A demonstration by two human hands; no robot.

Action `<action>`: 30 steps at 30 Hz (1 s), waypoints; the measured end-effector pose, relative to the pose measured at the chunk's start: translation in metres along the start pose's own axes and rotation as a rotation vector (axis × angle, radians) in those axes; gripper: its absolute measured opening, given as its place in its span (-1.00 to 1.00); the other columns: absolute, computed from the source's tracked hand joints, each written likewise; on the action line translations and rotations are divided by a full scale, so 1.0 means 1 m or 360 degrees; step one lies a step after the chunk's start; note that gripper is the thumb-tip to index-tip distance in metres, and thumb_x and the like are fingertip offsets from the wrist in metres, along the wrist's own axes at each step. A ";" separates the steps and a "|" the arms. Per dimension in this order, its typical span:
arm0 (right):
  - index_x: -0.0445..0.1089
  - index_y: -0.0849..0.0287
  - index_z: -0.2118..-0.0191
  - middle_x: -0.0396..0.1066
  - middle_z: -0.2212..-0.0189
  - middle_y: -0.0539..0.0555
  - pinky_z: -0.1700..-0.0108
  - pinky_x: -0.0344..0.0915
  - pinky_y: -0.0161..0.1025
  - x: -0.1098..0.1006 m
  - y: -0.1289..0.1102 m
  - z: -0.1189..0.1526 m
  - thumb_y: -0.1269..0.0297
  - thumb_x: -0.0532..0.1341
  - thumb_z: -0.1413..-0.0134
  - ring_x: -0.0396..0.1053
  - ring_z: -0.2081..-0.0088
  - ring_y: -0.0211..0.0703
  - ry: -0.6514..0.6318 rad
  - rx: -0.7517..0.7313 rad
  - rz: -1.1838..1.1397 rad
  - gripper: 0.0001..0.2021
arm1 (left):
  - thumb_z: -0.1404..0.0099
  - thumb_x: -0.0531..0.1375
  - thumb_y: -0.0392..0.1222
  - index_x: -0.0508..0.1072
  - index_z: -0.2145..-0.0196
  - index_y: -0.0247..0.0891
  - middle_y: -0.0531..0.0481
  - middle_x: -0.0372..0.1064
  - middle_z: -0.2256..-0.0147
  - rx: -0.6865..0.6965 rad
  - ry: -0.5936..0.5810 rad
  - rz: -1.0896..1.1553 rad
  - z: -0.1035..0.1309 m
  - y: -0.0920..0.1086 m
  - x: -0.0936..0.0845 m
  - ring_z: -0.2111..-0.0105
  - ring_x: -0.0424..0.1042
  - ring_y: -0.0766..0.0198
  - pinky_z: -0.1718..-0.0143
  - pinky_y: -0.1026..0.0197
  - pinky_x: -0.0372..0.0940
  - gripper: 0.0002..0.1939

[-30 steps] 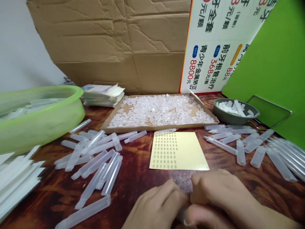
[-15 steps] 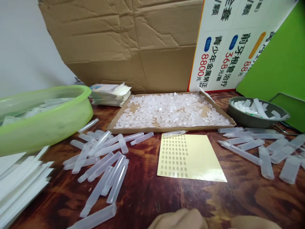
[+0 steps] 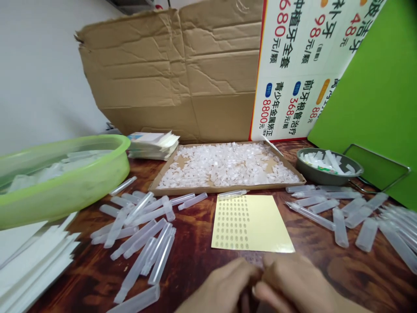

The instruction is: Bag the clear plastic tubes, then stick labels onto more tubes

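Note:
My left hand [image 3: 224, 284] and my right hand [image 3: 289, 278] meet at the bottom centre, fingers curled in towards each other. Whatever lies between them is hidden. Just beyond them is a yellow sticker sheet [image 3: 267, 221] with rows of small printed marks on its left half. One clear tube [image 3: 232, 194] rests across the sheet's top edge. Loose translucent tubes [image 3: 138, 269] are strewn to the left, and more tubes [image 3: 340, 228] lie to the right. Behind the sheet stands a shallow cardboard tray [image 3: 208, 189] covered with small clear pieces.
A green basin [image 3: 114, 174] holding clear items and a stack of white sheets [image 3: 39, 265] are on the left. A grey bowl [image 3: 325, 176] with white pieces sits at the right. Behind are a paper stack [image 3: 153, 150], cardboard [image 3: 221, 78] and a printed board [image 3: 286, 91].
Both hands have come further up into view and closer together. The camera view has tilted upward and shifted, showing more tubes at the right.

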State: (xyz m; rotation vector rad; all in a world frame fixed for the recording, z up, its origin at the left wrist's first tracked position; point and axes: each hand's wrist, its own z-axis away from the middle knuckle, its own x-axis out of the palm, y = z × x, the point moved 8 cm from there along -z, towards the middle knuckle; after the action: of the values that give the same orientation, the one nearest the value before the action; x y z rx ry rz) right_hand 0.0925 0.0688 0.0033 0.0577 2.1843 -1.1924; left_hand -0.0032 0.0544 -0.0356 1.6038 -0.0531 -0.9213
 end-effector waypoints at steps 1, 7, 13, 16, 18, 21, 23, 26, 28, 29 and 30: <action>0.27 0.09 0.58 0.27 0.67 0.00 0.55 0.06 -0.33 -0.007 0.002 -0.005 0.24 0.16 -0.10 0.16 0.61 -0.29 0.0088 0.0070 -0.0015 -0.75 | -0.19 0.16 0.05 0.33 0.07 -0.21 -0.01 0.39 0.28 0.0012 0.0080 -0.0032 -0.001 0.003 -0.015 0.37 0.37 0.30 0.35 0.32 0.29 -0.59; 0.19 0.15 0.50 0.05 0.69 -0.14 0.66 -0.16 -0.41 -0.029 0.064 -0.015 0.02 0.24 0.02 -0.10 0.67 -0.41 0.0516 0.1036 -0.0952 -0.67 | -0.34 -0.05 -0.01 0.37 0.17 -0.30 -0.16 0.30 0.16 -0.0490 0.0934 -0.1298 0.012 -0.014 -0.122 0.10 0.25 0.02 0.06 -0.03 0.18 -0.66; 0.18 0.20 0.48 0.09 0.68 -0.13 0.69 -0.10 -0.50 -0.024 0.088 -0.016 0.45 0.25 0.07 -0.05 0.68 -0.47 0.0531 0.1383 -0.1803 -0.82 | -0.34 -0.03 -0.09 0.33 0.02 -0.42 -0.29 0.32 0.14 -0.0627 0.0648 -0.1807 0.007 -0.025 -0.112 0.10 0.26 -0.09 0.11 -0.07 0.18 -0.60; 0.24 0.23 0.46 0.18 0.62 -0.08 0.67 0.05 -0.51 -0.031 0.090 -0.017 0.51 0.21 0.04 0.08 0.65 -0.46 0.0578 0.1386 -0.1840 -0.88 | -0.36 -0.09 -0.18 0.25 -0.10 -0.24 -0.20 0.31 0.11 -0.0599 0.0523 -0.1716 0.005 -0.021 -0.101 0.14 0.31 0.01 0.13 -0.01 0.20 -0.60; 0.30 0.25 0.43 0.28 0.55 -0.03 0.61 0.18 -0.49 -0.034 0.090 -0.018 0.49 0.22 0.02 0.18 0.60 -0.44 0.0589 0.1370 -0.1796 -0.92 | -0.37 -0.15 -0.24 0.19 -0.15 -0.09 -0.12 0.31 0.13 -0.0537 0.0417 -0.1606 0.003 -0.019 -0.094 0.18 0.34 0.10 0.15 0.05 0.22 -0.57; 0.34 0.26 0.38 0.38 0.43 0.05 0.51 0.32 -0.47 -0.035 0.087 -0.020 0.49 0.22 0.00 0.28 0.54 -0.39 0.0631 0.1328 -0.1810 -0.96 | -0.37 -0.13 -0.20 0.31 -0.06 -0.08 -0.06 0.30 0.19 -0.0397 0.0325 -0.1421 0.001 -0.014 -0.086 0.21 0.34 0.17 0.16 0.13 0.23 -0.62; 0.36 0.25 0.34 0.42 0.38 0.10 0.41 0.38 -0.45 -0.040 0.087 -0.019 0.50 0.18 -0.04 0.36 0.46 -0.34 0.0801 0.1284 -0.1851 -0.95 | -0.35 -0.05 -0.17 0.37 0.01 -0.12 -0.05 0.30 0.18 -0.0285 0.0320 -0.1309 0.001 -0.010 -0.082 0.20 0.32 0.18 0.14 0.15 0.23 -0.68; 0.36 0.25 0.28 0.43 0.37 0.13 0.32 0.41 -0.43 -0.046 0.090 -0.016 0.53 0.14 -0.06 0.40 0.36 -0.30 0.1010 0.1260 -0.1866 -0.89 | -0.35 -0.04 -0.21 0.38 0.05 -0.14 -0.05 0.30 0.17 -0.0110 0.0392 -0.1177 0.004 0.001 -0.080 0.18 0.30 0.20 0.15 0.19 0.23 -0.71; 0.37 0.26 0.25 0.41 0.41 0.09 0.40 0.38 -0.47 -0.046 0.090 -0.015 0.53 0.16 -0.04 0.37 0.43 -0.34 0.0959 0.1256 -0.1837 -0.86 | -0.36 -0.07 -0.24 0.38 0.08 -0.14 -0.04 0.30 0.20 0.0031 0.0486 -0.1098 0.008 0.012 -0.078 0.19 0.30 0.22 0.17 0.22 0.22 -0.70; 0.38 0.26 0.23 0.38 0.45 0.05 0.47 0.33 -0.50 -0.045 0.088 -0.016 0.51 0.19 -0.03 0.33 0.49 -0.38 0.0903 0.1234 -0.1813 -0.85 | -0.36 -0.07 -0.23 0.39 0.09 -0.14 -0.04 0.30 0.20 0.0089 0.0530 -0.1041 0.010 0.018 -0.076 0.18 0.30 0.22 0.17 0.23 0.21 -0.72; 0.38 0.25 0.21 0.35 0.49 0.00 0.55 0.25 -0.53 -0.044 0.086 -0.017 0.47 0.21 -0.03 0.26 0.55 -0.42 0.0831 0.1201 -0.1783 -0.84 | -0.36 -0.05 -0.20 0.38 0.11 -0.14 -0.04 0.30 0.17 0.0124 0.0567 -0.0964 0.012 0.022 -0.074 0.15 0.29 0.22 0.14 0.24 0.20 -0.74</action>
State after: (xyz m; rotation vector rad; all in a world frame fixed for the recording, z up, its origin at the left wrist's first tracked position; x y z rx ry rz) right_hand 0.1473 0.1440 -0.0295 -0.6890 2.0015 -2.8393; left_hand -0.0511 0.0764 0.0221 1.8730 0.6844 -1.0759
